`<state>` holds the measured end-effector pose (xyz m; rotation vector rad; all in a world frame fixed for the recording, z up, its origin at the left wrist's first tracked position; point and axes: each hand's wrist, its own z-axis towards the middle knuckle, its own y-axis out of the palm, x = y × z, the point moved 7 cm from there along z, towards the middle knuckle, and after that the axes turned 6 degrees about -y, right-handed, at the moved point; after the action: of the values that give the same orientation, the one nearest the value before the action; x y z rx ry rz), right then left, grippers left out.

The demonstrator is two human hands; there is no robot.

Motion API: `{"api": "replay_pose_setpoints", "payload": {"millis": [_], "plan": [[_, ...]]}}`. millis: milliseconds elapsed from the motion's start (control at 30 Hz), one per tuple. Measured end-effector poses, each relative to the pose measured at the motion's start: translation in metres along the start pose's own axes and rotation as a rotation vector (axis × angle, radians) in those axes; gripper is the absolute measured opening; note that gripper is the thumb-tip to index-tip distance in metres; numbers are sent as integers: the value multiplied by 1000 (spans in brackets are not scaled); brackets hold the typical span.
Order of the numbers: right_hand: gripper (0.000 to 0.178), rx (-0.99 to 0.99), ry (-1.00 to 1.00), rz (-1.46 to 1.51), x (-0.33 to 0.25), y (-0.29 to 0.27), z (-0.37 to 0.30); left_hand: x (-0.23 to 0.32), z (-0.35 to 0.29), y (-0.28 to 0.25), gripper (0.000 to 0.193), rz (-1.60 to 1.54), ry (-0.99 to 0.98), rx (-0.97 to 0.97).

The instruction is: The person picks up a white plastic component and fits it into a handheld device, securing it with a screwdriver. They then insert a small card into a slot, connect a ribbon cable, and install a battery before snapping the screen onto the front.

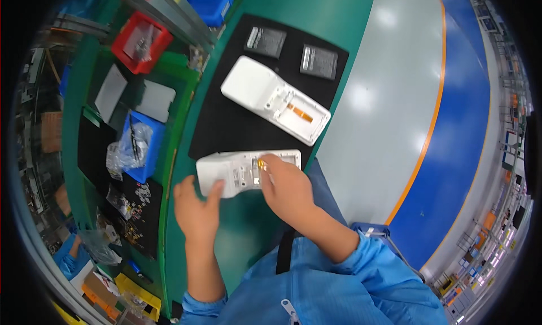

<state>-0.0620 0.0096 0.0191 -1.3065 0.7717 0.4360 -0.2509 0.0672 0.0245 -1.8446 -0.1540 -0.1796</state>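
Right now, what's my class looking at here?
A person in a blue jacket works on a white device housing at the near edge of a black mat. The left hand is at its broad end, thumb over it; the right hand has fingers at the recessed end, by an orange piece. Beyond lie a second white housing, with an orange ribbon cable in its recess, and two black battery-like packs.

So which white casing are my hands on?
The nearer white casing; your left hand and right hand touch it. The other white casing lies untouched, farther from you.
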Motion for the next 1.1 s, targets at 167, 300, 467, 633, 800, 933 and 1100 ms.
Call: {"api": "replay_pose_setpoints", "payload": {"millis": [167, 300, 467, 633, 800, 933, 1100], "plan": [[21, -83, 205, 564, -4, -60, -17, 41, -38, -21, 37, -1578, -207, -444], [21, -155, 184, 923, -11, -83, -2, 111, -60, -7, 48, -1874, -286, -884], [20, -261, 1, 691, -4, -109, 24, 151, -51, -13, 55, -1654, -28, -952], [13, -197, 45, 575, 22, -118, 54, 164, -15, -6, 37, -1237, 11, -680], [13, -190, 87, 366, 71, -85, 80, 166, 49, -14, 41, -529, 303, -36], [15, 39, 486, 622, 119, -40, 77, 174, 103, -44, 68, -172, 301, 346], [11, 61, 411, 386, 108, -35, 88, 175, 125, -22, 67, -3, 313, 30]]}}
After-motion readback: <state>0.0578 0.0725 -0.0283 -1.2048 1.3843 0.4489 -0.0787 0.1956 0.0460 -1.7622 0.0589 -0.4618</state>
